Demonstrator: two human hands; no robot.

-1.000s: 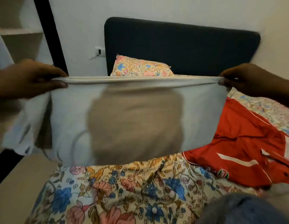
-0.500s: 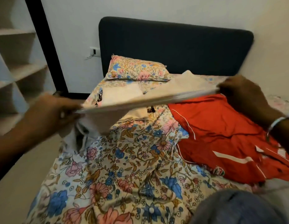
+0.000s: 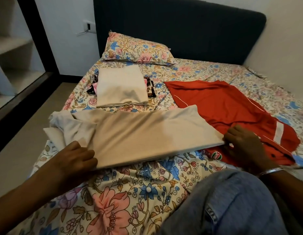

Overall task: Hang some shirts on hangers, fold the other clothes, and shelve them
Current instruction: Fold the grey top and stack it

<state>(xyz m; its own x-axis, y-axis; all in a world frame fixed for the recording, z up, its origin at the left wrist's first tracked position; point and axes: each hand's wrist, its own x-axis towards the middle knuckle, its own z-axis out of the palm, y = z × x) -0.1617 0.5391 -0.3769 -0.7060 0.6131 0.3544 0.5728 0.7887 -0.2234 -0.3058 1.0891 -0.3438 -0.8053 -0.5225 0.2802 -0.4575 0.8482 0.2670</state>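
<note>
Beige garment: a beige garment [image 3: 147,133] lay half-folded across the near middle of the bed [image 3: 215,72], its right end overlapping the red shirt [image 3: 223,106].
Left hand: the left hand [image 3: 76,156] gripped the near left corner of the beige garment, fingers curled over the fabric edge.
Right hand: the right hand [image 3: 240,141] pinched the near right corner of the same garment, just above the red shirt; a bracelet [image 3: 271,171] sat on that wrist.
Sleeve end: bunched pale fabric [image 3: 66,126] of the garment lay crumpled at its left end, near the bed's edge.
Folded piece: a cream folded cloth [image 3: 120,87] rested farther up the bed, on top of some darker patterned items [image 3: 149,89] that showed at its sides.
Red shirt: spread flat to the right, with white stripes and a small badge [image 3: 216,155] near its lower hem.
Pillow: a floral pillow [image 3: 137,50] leaned by the dark headboard [image 3: 181,28].
Shelves: pale shelves [image 3: 13,48] stood at far left, blurred.
Knee: a denim-clad knee [image 3: 232,200] filled the lower right.
</note>
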